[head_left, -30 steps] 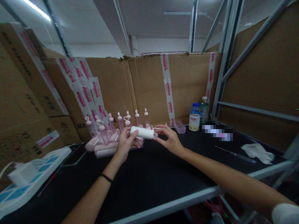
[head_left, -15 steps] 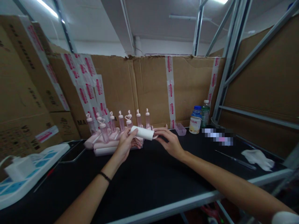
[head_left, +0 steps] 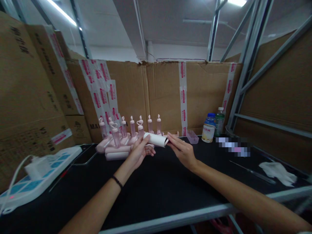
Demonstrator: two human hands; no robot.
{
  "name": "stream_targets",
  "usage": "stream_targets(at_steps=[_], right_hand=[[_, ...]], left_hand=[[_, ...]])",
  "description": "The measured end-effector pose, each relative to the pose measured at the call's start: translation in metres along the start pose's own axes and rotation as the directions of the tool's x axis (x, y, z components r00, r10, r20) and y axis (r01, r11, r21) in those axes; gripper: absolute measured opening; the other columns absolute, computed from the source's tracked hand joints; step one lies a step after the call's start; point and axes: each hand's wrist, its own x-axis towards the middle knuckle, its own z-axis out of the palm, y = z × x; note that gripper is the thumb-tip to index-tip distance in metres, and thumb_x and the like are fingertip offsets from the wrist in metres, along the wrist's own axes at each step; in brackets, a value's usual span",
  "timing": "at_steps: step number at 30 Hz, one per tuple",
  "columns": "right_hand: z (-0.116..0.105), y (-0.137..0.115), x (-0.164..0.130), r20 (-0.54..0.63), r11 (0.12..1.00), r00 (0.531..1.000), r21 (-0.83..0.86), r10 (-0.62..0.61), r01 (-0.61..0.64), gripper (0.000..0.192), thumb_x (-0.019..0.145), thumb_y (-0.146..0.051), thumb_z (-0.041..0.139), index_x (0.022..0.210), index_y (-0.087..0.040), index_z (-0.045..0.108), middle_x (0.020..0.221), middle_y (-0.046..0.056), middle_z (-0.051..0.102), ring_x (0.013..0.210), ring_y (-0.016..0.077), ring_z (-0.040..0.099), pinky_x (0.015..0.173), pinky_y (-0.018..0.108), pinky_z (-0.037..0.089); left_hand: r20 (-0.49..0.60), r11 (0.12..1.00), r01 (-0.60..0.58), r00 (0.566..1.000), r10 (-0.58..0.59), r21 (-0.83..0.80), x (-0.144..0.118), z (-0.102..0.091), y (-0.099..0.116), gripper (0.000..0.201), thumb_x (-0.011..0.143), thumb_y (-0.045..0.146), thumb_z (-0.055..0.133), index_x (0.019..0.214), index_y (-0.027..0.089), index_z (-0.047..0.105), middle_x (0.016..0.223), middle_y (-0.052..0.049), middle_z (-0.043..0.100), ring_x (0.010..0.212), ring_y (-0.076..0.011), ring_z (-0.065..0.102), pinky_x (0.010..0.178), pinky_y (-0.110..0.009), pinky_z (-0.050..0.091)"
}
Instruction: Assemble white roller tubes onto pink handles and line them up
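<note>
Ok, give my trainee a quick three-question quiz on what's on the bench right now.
1. True or false: the white roll lies flat on the black table.
2. Which hand grips the roll's body: left hand or right hand?
3. What stands right of the pink handles, by the cardboard wall?

Key
1. False; both hands hold it above the table.
2. Left hand; the right is at its end.
3. Two bottles.

Packing workshop: taped cartons (head_left: 151, 94), steel racking (head_left: 246, 71).

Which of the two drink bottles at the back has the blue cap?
The shorter, wider bottle with the pale label; the taller green-tinted bottle just beside it has a white cap.
</note>
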Motion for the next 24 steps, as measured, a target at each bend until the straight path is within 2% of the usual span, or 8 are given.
stream_targets(at_steps=[6, 15, 16, 18, 21, 24], right_hand=[[0.003, -0.001, -0.002, 0.056, 1.000, 0.998, 0.024, -0.010, 0.009, 0.060, 0.099, -0.017, 0.063, 0.154, -0.032, 0.047, 0.152, 0.002, 0.055, 0.135, 0.0222, 0.060, 0.117, 0.039, 0.049], [0.003, -0.004, -0.004, 0.144, 0.994, 0.989, 0.108, -0.027, 0.011, 0.060, 0.098, -0.022, 0.065, 0.154, -0.033, 0.048, 0.143, 0.006, 0.065, 0.129, 0.0228, 0.064, 0.111, 0.039, 0.053], [0.004, -0.005, -0.004, 0.174, 0.992, 0.984, 0.123, -0.025, 0.003, 0.065, 0.096, -0.027, 0.069, 0.156, -0.033, 0.046, 0.143, 0.007, 0.065, 0.130, 0.0235, 0.063, 0.112, 0.040, 0.052], [0.005, -0.008, -0.003, 0.246, 0.990, 0.969, 0.135, -0.006, -0.028, 0.088, 0.086, -0.038, 0.081, 0.161, -0.031, 0.036, 0.151, 0.011, 0.057, 0.138, 0.0270, 0.055, 0.117, 0.044, 0.046], [0.006, -0.011, -0.003, 0.338, 0.989, 0.940, 0.121, 0.042, -0.088, 0.126, 0.070, -0.051, 0.090, 0.167, -0.025, 0.014, 0.166, 0.017, 0.032, 0.154, 0.0328, 0.032, 0.126, 0.051, 0.031], [0.005, -0.013, -0.001, 0.415, 0.985, 0.908, 0.127, 0.057, -0.120, 0.137, 0.067, -0.050, 0.091, 0.167, -0.023, 0.001, 0.169, 0.018, 0.024, 0.156, 0.0330, 0.025, 0.128, 0.051, 0.025]], left_hand=[[0.020, 0.999, 0.000, 1.000, 0.001, -0.045, -0.002, -0.001, -0.002, 0.045, 0.087, 0.042, 0.076, 0.115, 0.017, 0.051, 0.072, -0.002, 0.070, 0.052, -0.0157, 0.067, 0.045, -0.022, 0.054], [0.084, 0.999, 0.035, 0.996, -0.033, -0.020, -0.004, -0.001, -0.004, 0.045, 0.089, 0.045, 0.073, 0.119, 0.018, 0.053, 0.081, -0.003, 0.071, 0.057, -0.0172, 0.068, 0.046, -0.026, 0.056], [0.092, 0.999, 0.035, 0.995, -0.036, 0.003, -0.004, 0.000, -0.004, 0.045, 0.089, 0.046, 0.072, 0.119, 0.018, 0.055, 0.084, -0.004, 0.071, 0.060, -0.0177, 0.069, 0.046, -0.026, 0.056], [0.115, 0.996, 0.045, 0.992, -0.054, 0.076, -0.006, 0.004, -0.001, 0.046, 0.089, 0.047, 0.072, 0.123, 0.019, 0.057, 0.090, -0.005, 0.071, 0.066, -0.0183, 0.070, 0.048, -0.026, 0.056], [0.165, 0.977, 0.067, 0.981, -0.102, 0.203, -0.010, 0.010, 0.002, 0.053, 0.087, 0.049, 0.073, 0.129, 0.020, 0.058, 0.093, -0.005, 0.068, 0.073, -0.0182, 0.069, 0.051, -0.024, 0.055], [0.200, 0.960, 0.074, 0.971, -0.131, 0.271, -0.015, 0.014, 0.004, 0.062, 0.085, 0.050, 0.075, 0.134, 0.019, 0.055, 0.095, -0.005, 0.065, 0.078, -0.0197, 0.068, 0.051, -0.024, 0.055]])
